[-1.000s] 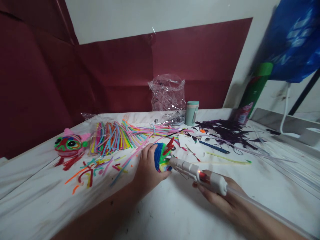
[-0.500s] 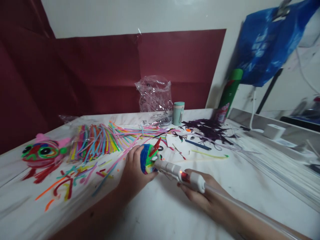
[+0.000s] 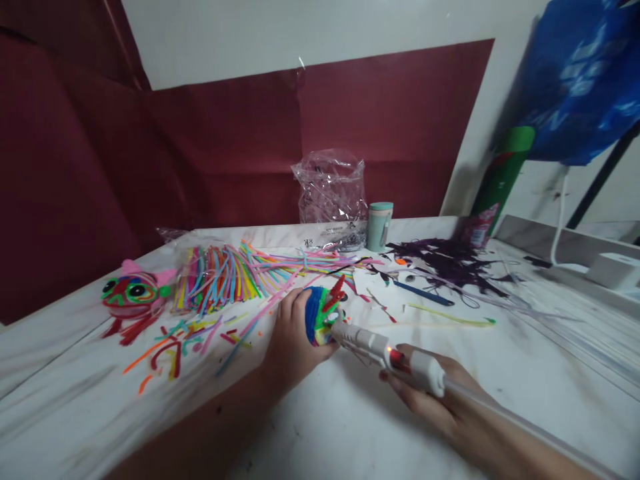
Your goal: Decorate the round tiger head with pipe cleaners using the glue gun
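My left hand is wrapped around a small round figure covered in blue, green and yellow pipe cleaners, with a red piece sticking up from it. In my right hand is a white hot glue gun, gripped by its handle, a small light glowing on its side. The gun's nozzle end meets the figure's near right side; whether it touches is hard to tell. A clear glue stick runs out of the gun's back along my right forearm.
Left stands a pink figure with black eyes. Beside it lie a bag of coloured pipe cleaners and cut pieces. Behind are a clear plastic bag and a green cup. Purple scraps and a blue tool lie right.
The whole view has shifted, so everything sits farther right, except the far-left backdrop. Both hands keep their holds, and the glue gun stays at the figure.
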### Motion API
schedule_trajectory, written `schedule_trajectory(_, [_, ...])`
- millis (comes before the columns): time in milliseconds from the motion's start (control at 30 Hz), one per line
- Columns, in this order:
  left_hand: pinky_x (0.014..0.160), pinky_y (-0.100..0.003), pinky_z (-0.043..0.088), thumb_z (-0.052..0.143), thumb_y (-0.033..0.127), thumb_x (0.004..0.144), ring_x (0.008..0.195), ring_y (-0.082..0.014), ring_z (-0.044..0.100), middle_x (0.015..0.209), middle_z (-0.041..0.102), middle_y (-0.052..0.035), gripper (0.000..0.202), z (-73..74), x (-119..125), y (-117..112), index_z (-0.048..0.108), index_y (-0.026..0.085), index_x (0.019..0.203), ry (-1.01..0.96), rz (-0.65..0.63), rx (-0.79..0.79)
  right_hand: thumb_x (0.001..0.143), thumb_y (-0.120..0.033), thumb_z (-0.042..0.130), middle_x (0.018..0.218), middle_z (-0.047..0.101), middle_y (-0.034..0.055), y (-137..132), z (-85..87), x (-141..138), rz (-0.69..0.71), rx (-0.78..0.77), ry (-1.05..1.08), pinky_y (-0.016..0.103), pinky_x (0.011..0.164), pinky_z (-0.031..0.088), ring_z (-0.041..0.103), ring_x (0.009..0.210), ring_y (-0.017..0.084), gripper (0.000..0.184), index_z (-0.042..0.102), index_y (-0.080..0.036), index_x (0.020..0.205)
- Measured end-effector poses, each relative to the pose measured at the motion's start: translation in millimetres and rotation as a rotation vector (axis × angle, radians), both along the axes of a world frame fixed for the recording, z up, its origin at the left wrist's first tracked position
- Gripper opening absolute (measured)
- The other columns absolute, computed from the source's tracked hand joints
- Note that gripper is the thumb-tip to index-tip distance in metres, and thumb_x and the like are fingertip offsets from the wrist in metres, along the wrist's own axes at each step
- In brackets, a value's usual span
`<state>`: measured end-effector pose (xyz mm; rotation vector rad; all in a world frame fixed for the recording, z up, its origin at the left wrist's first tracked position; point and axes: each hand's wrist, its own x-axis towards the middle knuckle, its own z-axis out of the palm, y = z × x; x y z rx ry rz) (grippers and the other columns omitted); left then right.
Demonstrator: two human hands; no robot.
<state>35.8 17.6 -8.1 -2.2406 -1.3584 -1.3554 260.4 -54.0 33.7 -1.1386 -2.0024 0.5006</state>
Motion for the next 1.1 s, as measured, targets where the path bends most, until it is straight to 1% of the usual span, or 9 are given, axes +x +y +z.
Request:
schedule_trajectory(100, [0.101,-0.051,0.042,0.08,0.026,0.054,0.118,-0.0337,0.048,0.123,0.049,-0.0169,0.087,-0.7,-1.0,-0.4,0.036,0.017,0.128,0.002,0.001,-0.026,0.085,-0.032,0.048,0.069,0.07,0.002,2.8,-2.7,2.1,-0.034,0.004,0.025,0.026,0.052,0.052,0.065,0.06,0.019,0.02,0.062,-0.022,0.075])
schedule_trajectory(200, [0.101,-0.051,0.041,0.08,0.025,0.054,0.119,-0.0335,0.048,0.125,0.048,-0.017,0.086,-1.3,-1.5,-0.7,0.037,0.017,0.128,0.001,0.001,-0.039,0.084,-0.031,0.049,0.067,0.07,0.0016,4.3,-3.8,2.7,-0.03,0.01,0.026,0.026,0.05,0.052,0.065,0.059,0.019,0.019,0.063,-0.022,0.075])
schedule_trajectory(367, [0.102,-0.05,0.041,0.078,0.028,0.057,0.12,-0.0334,0.047,0.124,0.049,-0.0167,0.084,-1.8,-0.6,-0.1,0.037,0.017,0.129,-0.005,-0.004,-0.02,0.084,-0.031,0.048,0.068,0.07,0.0012,-0.4,1.2,-0.8,-0.061,0.04,0.02,0.025,0.052,0.053,0.066,0.061,0.019,0.02,0.061,-0.025,0.07])
schedule_trajectory(533, [0.1,-0.051,0.041,0.079,0.028,0.055,0.119,-0.0345,0.048,0.124,0.049,-0.0159,0.086,-2.6,-0.9,0.3,0.037,0.019,0.129,-0.011,0.001,-0.028,0.084,-0.03,0.048,0.066,0.07,0.0006,1.9,-0.7,1.5,-0.001,0.051,-0.01,0.025,0.049,0.053,0.065,0.056,0.018,0.019,0.062,-0.024,0.072])
schedule_trajectory(667, [0.101,-0.052,0.041,0.079,0.026,0.054,0.12,-0.0345,0.047,0.125,0.048,-0.0162,0.087,-2.7,-1.4,0.2,0.037,0.018,0.129,-0.009,-0.004,-0.044,0.085,-0.03,0.047,0.066,0.069,0.0009,3.4,-3.0,2.8,-0.033,0.036,0.007,0.026,0.051,0.053,0.066,0.058,0.019,0.019,0.062,-0.024,0.074])
schedule_trajectory(867, [0.101,-0.052,0.041,0.079,0.027,0.054,0.119,-0.0344,0.047,0.124,0.048,-0.0165,0.086,-2.6,-0.4,-0.6,0.037,0.018,0.128,-0.007,0.004,-0.03,0.084,-0.029,0.045,0.064,0.068,0.0005,-1.3,3.4,0.3,-0.026,0.024,-0.008,0.025,0.05,0.053,0.064,0.054,0.018,0.021,0.059,-0.024,0.07])
schedule_trajectory(1100, [0.101,-0.051,0.041,0.08,0.025,0.053,0.119,-0.034,0.048,0.124,0.049,-0.0165,0.087,-1.5,-0.9,-0.7,0.037,0.017,0.128,-0.004,0.003,-0.035,0.084,-0.026,0.046,0.071,0.072,0.0008,1.0,5.8,4.9,-0.032,0.043,-0.057,0.024,0.05,0.053,0.068,0.062,0.019,0.02,0.063,-0.024,0.073])
